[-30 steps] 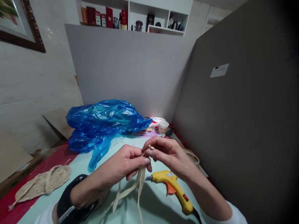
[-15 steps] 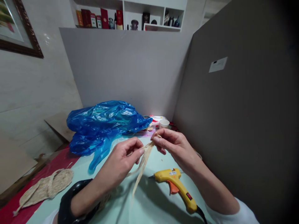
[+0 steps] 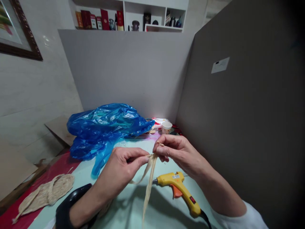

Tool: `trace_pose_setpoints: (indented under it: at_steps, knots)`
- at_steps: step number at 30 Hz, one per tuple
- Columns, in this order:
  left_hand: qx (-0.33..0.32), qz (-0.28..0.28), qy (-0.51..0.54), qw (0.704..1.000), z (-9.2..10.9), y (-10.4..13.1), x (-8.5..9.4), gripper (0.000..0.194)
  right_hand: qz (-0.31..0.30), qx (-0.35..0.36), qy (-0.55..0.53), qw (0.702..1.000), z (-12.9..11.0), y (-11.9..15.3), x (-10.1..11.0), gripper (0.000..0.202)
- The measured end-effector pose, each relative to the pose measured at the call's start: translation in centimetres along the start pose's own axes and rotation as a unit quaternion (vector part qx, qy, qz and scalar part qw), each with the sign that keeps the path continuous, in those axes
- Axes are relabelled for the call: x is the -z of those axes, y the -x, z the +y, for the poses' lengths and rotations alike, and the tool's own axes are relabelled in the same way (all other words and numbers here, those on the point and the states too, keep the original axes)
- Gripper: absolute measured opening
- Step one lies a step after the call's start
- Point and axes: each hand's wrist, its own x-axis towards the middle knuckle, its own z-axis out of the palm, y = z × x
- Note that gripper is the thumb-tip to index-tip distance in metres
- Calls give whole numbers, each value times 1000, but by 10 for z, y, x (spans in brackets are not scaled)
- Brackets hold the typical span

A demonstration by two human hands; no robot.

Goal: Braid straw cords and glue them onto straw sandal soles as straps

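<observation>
Pale, straw-like fibre strands [image 3: 149, 187] hang between my hands above the table, their loose ends trailing down. My right hand [image 3: 177, 149] pinches the gathered top of the strands, where a small twisted bit shows above the fingertips. My left hand [image 3: 126, 167] grips one strand close beside it between thumb and forefinger. On the table below my right hand lies a yellow glue gun [image 3: 179, 186] with an orange trigger, its nozzle pointing left. A woven sandal-shaped piece [image 3: 47, 192] of similar fibre rests at the left edge.
A crumpled blue plastic bag [image 3: 107, 130] lies at the back left. A white cup [image 3: 166, 127] stands at the back beside a red and white packet [image 3: 157, 124]. Grey panels [image 3: 128, 70] rise behind and to the right. Red cloth [image 3: 64, 167] covers the table's left side.
My left hand has come closer to the right and its fingers have closed more tightly on the strand. The hanging ends now fall straighter and a little further right.
</observation>
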Motion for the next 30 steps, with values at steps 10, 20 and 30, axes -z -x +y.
trace_pose_setpoints:
  at_steps: [10,20,30]
  knots:
    - [-23,39,-300,953,-1,4,-1,25,-9,20,2,1000,-13,1,-7,13]
    - [68,8,-231,971,-4,-7,16,32,-6,7,-118,993,0,-1,2,12]
    - [66,22,-286,956,-3,-10,15,45,-7,1,-167,986,-1,-2,-1,15]
